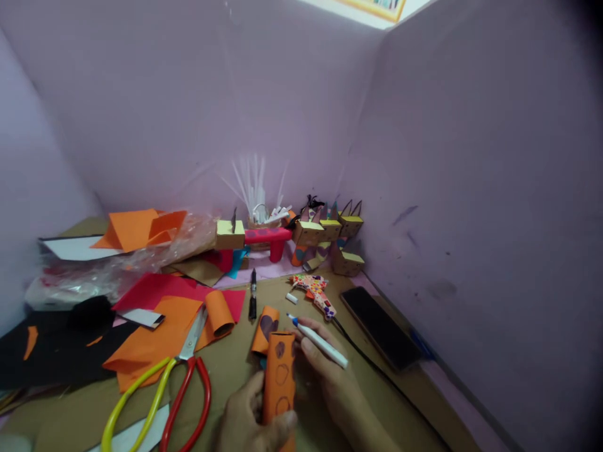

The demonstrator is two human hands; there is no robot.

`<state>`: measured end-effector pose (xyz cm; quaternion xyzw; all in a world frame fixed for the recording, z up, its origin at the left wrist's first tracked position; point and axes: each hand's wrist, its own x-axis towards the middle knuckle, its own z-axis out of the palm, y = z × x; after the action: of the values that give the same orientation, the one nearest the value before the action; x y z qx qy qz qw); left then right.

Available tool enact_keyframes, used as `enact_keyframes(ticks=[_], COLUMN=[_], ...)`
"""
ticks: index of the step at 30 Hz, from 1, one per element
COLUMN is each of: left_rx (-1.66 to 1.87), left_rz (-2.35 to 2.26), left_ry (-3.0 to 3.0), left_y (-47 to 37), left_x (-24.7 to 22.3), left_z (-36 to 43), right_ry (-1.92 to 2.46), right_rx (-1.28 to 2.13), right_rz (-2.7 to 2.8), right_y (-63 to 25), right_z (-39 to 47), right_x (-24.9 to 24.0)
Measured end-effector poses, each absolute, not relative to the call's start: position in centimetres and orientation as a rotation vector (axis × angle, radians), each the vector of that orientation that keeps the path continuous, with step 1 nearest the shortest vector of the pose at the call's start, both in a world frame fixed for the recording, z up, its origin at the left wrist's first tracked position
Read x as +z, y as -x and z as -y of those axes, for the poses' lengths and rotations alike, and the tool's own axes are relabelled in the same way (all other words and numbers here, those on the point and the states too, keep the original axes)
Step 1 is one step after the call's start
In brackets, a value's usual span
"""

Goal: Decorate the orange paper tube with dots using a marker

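My left hand [252, 417] grips an orange paper tube [281, 364] near its lower end, holding it upright. Drawn circles run down its face, the top one filled dark and the lower ones only outlined. In my right hand [325, 361] is a white marker [320, 342] with a blue tip, pointing up and to the left, just above and right of the tube. Right behind the tube lies a shorter orange tube [266, 329] with a dark heart on it. The white marker cap [291, 299] rests on the cardboard a little farther off.
Scissors [186, 358] with yellow and red handles lie left among orange paper [160, 339] and red paper. A black pen [253, 295], a patterned glue gun [315, 292] with a cord and a phone [379, 326] lie beyond. Cardboard animal figures [308, 232] line the back wall.
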<state>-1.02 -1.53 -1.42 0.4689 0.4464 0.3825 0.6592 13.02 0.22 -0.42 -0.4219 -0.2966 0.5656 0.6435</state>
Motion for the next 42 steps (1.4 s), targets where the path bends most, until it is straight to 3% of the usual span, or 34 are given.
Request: enact_keyframes(ticks=[8, 22, 33, 42], left_rx=[0.851, 0.967, 1.057, 1.007], left_rz=[-1.113, -1.129, -1.149, -1.179], left_ry=[-1.016, -0.921, -0.96, -0.977], left_y=[0.9, 0.1, 0.2, 0.0], left_x=[-1.3, -0.7, -0.6, -0.7], left_z=[1.0, 0.5, -0.2, -0.6], right_ry=[1.11, 1.057, 1.091, 1.139], right_rx=[0.885, 0.847, 0.454, 0.503], right_rz=[0.675, 1.038, 1.171, 1.325], right_y=[-14.1, -14.3, -13.7, -14.1], right_z=[2.5, -1.1, 0.5, 0.0], right_x=[-0.5, 1.7, 0.1, -1.3])
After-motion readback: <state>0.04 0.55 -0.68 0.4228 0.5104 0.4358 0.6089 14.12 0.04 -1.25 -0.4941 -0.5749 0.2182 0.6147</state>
